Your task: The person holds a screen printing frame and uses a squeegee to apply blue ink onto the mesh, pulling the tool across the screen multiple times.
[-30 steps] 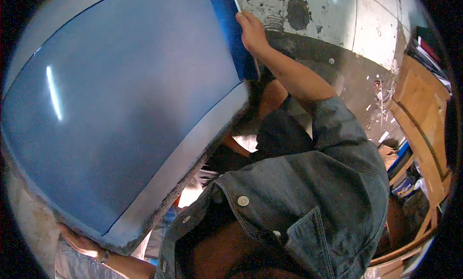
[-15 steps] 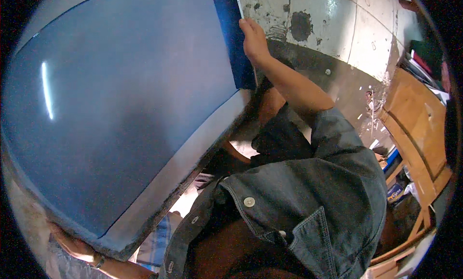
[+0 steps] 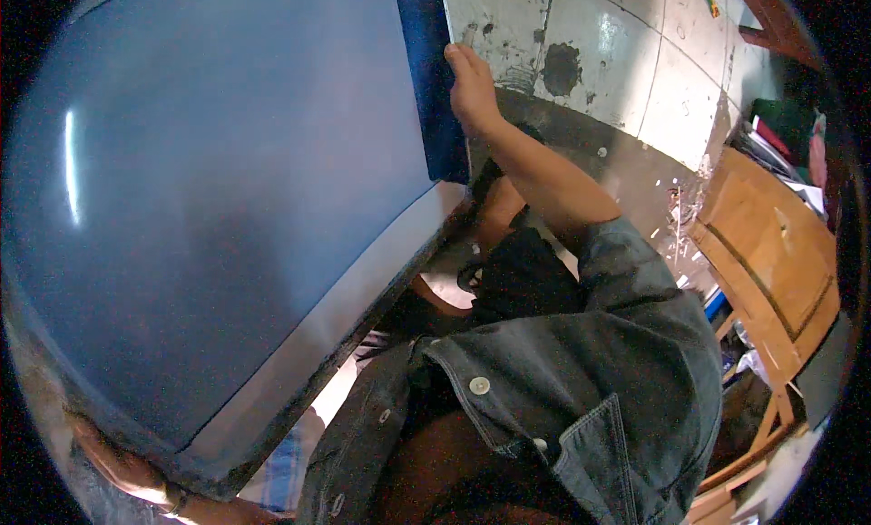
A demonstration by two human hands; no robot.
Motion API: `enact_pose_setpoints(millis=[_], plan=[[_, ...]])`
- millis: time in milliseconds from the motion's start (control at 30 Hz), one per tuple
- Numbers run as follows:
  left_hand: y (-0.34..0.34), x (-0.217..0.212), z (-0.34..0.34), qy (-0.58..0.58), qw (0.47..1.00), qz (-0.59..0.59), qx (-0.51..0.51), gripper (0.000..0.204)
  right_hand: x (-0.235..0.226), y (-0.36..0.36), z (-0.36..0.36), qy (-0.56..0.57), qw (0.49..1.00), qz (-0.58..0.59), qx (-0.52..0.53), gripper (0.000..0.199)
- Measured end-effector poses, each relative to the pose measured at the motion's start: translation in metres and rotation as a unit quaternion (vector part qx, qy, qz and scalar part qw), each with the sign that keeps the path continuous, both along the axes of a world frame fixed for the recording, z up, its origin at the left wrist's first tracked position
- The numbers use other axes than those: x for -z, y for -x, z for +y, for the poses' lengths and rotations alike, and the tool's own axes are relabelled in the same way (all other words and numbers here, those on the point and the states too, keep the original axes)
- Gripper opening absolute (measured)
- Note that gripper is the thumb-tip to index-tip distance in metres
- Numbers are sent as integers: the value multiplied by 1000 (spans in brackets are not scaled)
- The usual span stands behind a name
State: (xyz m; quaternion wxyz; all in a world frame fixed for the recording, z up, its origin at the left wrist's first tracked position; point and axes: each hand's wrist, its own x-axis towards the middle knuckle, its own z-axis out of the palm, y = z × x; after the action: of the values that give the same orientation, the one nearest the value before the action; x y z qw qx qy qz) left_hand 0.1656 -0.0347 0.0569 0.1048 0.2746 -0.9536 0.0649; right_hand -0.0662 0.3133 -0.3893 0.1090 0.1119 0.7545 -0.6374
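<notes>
A large, glossy blue panel (image 3: 236, 207) fills the left of the view. It has a pale grey strip (image 3: 318, 321) along its near edge and a darker blue strip (image 3: 425, 89) on its right side. My right hand (image 3: 474, 94) is closed round that right edge, with the fingertips on top. Down at the lower left corner, my left hand (image 3: 118, 460) presses against the panel's outer side. Its fingers are partly hidden under the dark rim there. A bracelet or watch band (image 3: 175, 505) circles the left wrist.
A wooden chair or bench (image 3: 771, 244) stands at the right, papers and folders (image 3: 771, 148) piled behind it. Scraps (image 3: 676, 221) litter the stained tile floor (image 3: 599, 35). A dark red wooden piece (image 3: 785, 21) shows at the far right. Below the panel is blue plaid cloth (image 3: 277, 471).
The panel and both my hands appear slightly farther left in the view. The chair and floor also appear shifted left, and my grip looks the same.
</notes>
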Motion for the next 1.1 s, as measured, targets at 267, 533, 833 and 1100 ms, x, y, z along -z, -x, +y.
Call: enact_pose_setpoints(millis=[267, 533, 833, 1100], plan=[[-2, -2, 0, 115, 978, -73, 159, 46, -24, 2, -12, 32, 999, -20, 12, 46], [8, 4, 6, 130, 967, -83, 203, 45, -46, 4, -21, 65, 998, 2, 6, 43], [10, 13, 8, 106, 975, -76, 181, 44, -54, 3, -32, 37, 999, 19, 6, 42], [20, 21, 16, 17, 982, -28, 188, 34, -73, 3, -39, 97, 995, 0, -18, 40]])
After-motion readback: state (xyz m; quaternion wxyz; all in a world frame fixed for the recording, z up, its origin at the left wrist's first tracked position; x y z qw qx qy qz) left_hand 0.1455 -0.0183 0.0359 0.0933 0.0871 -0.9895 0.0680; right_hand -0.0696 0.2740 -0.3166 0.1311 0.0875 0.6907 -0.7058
